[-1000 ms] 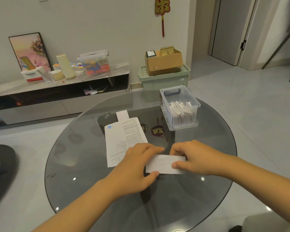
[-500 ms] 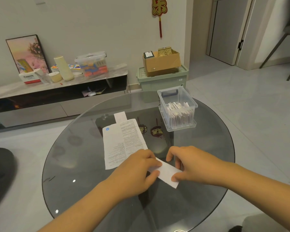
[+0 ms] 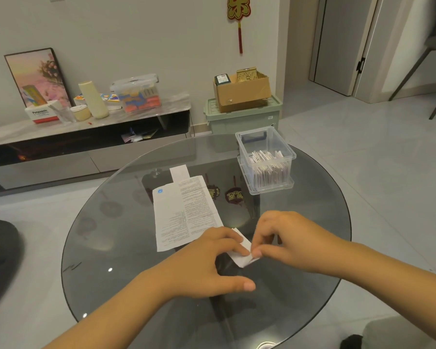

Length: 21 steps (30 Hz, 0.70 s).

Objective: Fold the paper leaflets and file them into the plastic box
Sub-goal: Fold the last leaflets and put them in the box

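Note:
A small folded white leaflet (image 3: 242, 255) lies on the round glass table (image 3: 126, 248), near its front middle. My left hand (image 3: 207, 263) presses it down with the fingertips. My right hand (image 3: 287, 238) pinches its right end between thumb and forefinger. Both hands hide most of the paper. A stack of unfolded printed leaflets (image 3: 184, 210) lies flat just beyond my left hand, with a narrow strip sticking out at its far end. The clear plastic box (image 3: 266, 159) stands at the far right of the table, with several folded leaflets upright inside.
Beyond the table a low cabinet (image 3: 86, 137) carries a framed picture, a tissue box, cups and a plastic container. A green storage bin (image 3: 242, 117) with a cardboard box on top stands on the floor behind the table. A dark seat (image 3: 0, 253) is at left.
The folded leaflet has turned from lying sideways to slanting and now looks shorter. My right hand has closed in on its right end; my left hand shifted slightly to the right over it.

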Each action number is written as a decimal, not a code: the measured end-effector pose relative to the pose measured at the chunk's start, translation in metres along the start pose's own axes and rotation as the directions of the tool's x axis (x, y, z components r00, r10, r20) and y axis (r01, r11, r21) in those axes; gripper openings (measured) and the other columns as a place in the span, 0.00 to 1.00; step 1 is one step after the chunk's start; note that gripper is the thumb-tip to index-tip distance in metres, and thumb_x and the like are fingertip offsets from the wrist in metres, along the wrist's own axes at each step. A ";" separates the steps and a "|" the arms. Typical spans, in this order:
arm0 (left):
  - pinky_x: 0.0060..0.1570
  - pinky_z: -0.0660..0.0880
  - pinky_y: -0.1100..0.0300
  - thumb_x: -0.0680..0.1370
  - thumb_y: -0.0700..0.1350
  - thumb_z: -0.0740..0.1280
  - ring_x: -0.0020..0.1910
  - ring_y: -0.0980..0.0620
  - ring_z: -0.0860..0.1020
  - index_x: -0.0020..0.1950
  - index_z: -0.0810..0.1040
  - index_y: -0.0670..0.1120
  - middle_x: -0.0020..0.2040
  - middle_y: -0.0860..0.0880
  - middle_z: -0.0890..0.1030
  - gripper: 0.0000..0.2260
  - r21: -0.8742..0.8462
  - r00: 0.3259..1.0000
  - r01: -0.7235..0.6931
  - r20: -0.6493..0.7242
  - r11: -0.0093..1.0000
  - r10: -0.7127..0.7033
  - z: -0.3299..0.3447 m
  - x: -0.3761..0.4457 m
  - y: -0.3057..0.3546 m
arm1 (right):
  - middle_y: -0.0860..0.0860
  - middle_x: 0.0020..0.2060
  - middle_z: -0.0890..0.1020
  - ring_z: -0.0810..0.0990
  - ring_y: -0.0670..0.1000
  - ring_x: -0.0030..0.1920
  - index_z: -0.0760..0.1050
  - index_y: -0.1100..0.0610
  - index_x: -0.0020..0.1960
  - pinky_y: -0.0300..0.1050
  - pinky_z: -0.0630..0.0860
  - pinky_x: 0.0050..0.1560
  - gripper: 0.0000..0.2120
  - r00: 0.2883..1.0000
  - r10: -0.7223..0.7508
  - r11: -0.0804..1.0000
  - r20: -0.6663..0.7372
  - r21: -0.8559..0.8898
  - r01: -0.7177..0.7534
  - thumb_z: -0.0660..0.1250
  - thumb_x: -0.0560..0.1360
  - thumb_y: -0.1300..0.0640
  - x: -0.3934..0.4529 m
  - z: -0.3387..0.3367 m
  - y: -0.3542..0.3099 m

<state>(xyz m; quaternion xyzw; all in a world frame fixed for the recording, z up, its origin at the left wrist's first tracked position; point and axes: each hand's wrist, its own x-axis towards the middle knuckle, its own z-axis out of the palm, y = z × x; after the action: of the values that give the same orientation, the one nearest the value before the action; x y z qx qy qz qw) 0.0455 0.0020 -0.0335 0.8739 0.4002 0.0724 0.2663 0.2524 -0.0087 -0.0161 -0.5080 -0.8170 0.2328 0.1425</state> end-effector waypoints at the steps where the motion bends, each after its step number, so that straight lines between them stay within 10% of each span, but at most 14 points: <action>1: 0.59 0.59 0.78 0.68 0.64 0.69 0.63 0.70 0.62 0.62 0.74 0.58 0.63 0.66 0.66 0.25 0.001 1.000 0.003 0.006 1.000 -0.003 0.000 0.001 0.001 | 0.43 0.45 0.77 0.76 0.42 0.45 0.81 0.46 0.42 0.39 0.73 0.49 0.02 1.000 0.007 0.999 -0.018 0.050 -0.006 0.70 0.72 0.50 0.002 -0.001 -0.002; 7: 0.48 0.71 0.62 0.77 0.55 0.65 0.46 0.58 0.74 0.53 0.78 0.50 0.48 0.54 0.79 0.10 0.011 0.986 0.044 -0.161 0.999 -0.042 0.005 0.006 0.009 | 0.48 0.38 0.83 0.79 0.46 0.40 0.81 0.49 0.39 0.41 0.75 0.45 0.04 0.989 0.145 0.938 0.033 0.313 -0.148 0.70 0.73 0.53 0.017 -0.002 -0.016; 12: 0.57 0.72 0.66 0.77 0.47 0.66 0.54 0.60 0.75 0.59 0.70 0.60 0.53 0.60 0.76 0.13 -0.122 0.957 0.152 -0.230 0.981 -0.177 0.005 0.005 0.001 | 0.47 0.41 0.81 0.79 0.45 0.41 0.79 0.52 0.47 0.38 0.75 0.45 0.05 0.976 0.212 0.912 -0.059 0.371 -0.176 0.66 0.76 0.53 0.025 0.008 -0.017; 15: 0.64 0.69 0.62 0.76 0.45 0.67 0.61 0.59 0.72 0.67 0.67 0.59 0.62 0.59 0.74 0.21 -0.126 0.966 0.150 -0.192 0.981 -0.172 0.007 0.005 -0.002 | 0.43 0.40 0.77 0.74 0.39 0.35 0.74 0.50 0.49 0.29 0.70 0.38 0.07 0.980 0.198 0.939 -0.006 0.288 -0.188 0.70 0.73 0.57 0.024 0.014 -0.013; 21: 0.67 0.56 0.55 0.77 0.49 0.66 0.65 0.52 0.64 0.73 0.59 0.58 0.65 0.56 0.72 0.26 0.136 0.957 0.217 -0.224 0.966 -0.184 0.006 0.011 -0.001 | 0.45 0.50 0.70 0.70 0.45 0.46 0.66 0.49 0.61 0.42 0.72 0.51 0.21 0.980 0.197 0.980 0.006 0.000 -0.197 0.71 0.71 0.52 0.019 0.027 -0.015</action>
<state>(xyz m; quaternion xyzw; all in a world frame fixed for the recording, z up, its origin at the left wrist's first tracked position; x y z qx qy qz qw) 0.0544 0.0087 -0.0400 0.8346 0.5174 0.1043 0.1579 0.2201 -0.0034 -0.0315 -0.5855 -0.7632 0.2475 0.1162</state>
